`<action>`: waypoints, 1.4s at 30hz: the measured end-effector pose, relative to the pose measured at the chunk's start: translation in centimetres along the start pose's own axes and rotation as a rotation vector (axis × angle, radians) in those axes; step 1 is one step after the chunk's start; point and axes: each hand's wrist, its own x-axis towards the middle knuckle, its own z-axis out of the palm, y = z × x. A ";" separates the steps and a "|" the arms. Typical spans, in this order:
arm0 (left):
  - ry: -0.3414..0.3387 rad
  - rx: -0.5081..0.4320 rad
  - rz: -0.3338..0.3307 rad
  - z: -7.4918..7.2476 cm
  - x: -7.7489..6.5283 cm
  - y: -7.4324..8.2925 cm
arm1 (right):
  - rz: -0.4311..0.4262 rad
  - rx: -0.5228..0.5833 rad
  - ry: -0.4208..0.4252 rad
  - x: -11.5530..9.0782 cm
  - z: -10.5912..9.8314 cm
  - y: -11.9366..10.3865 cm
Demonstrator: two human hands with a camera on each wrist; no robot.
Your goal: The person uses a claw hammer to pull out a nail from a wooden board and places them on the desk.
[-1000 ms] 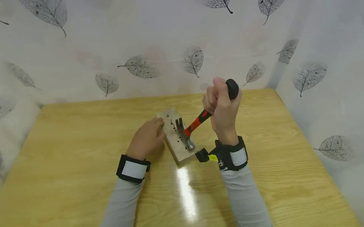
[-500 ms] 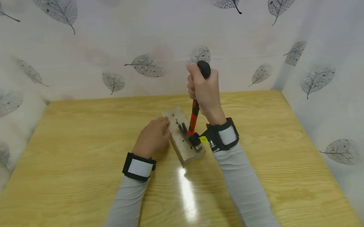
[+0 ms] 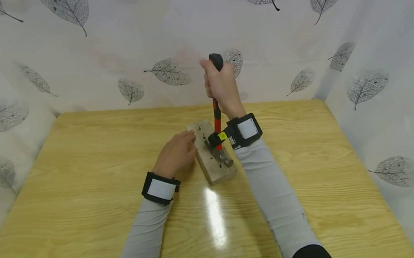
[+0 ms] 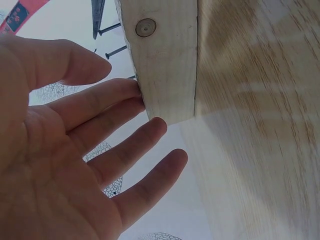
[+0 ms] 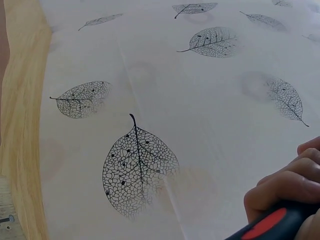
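Observation:
A pale wooden block [image 3: 216, 174] lies on the table, with several nails [image 4: 117, 52] standing out of its top face. My left hand [image 3: 175, 156] is beside the block's left side; in the left wrist view its fingers are extended and some fingertips touch the block's edge. My right hand [image 3: 223, 86] grips the black-and-red handle of a claw hammer [image 3: 217, 121], held nearly upright. The hammer head [image 3: 226, 159] is down at the block's top, its claw among the nails and partly covered by the wrist camera. Whether the claw holds a nail cannot be made out.
A wood-grain table [image 3: 85, 202] spreads around the block. Light curtains [image 3: 175, 22] with leaf prints hang behind and at both sides. Black straps [image 3: 245, 129] circle both wrists.
My right hand has swung the hammer handle from leaning right to nearly upright, moving up and left. The hammer head stays at the block. My left hand keeps its place beside the block.

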 end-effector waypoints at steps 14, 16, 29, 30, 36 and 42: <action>-0.020 -0.017 -0.012 0.0 0.0 0.8 | 0.064 -0.110 0.061 1.6 0.7 1.3; -0.025 -0.010 -0.013 0.1 0.0 0.8 | 0.068 -0.130 0.072 1.7 0.8 1.4; -0.037 0.005 -0.017 0.1 0.2 1.3 | -0.024 -0.118 0.103 1.3 0.5 1.2; -0.037 0.005 -0.015 0.0 0.2 1.3 | -0.040 -0.099 0.100 1.1 0.4 1.2; -0.029 0.004 -0.015 -0.1 0.1 1.0 | -0.155 0.071 0.098 -1.1 -0.6 0.4; -0.038 0.009 -0.023 -0.4 -0.2 0.8 | -0.350 0.175 0.093 -4.1 -1.6 -0.1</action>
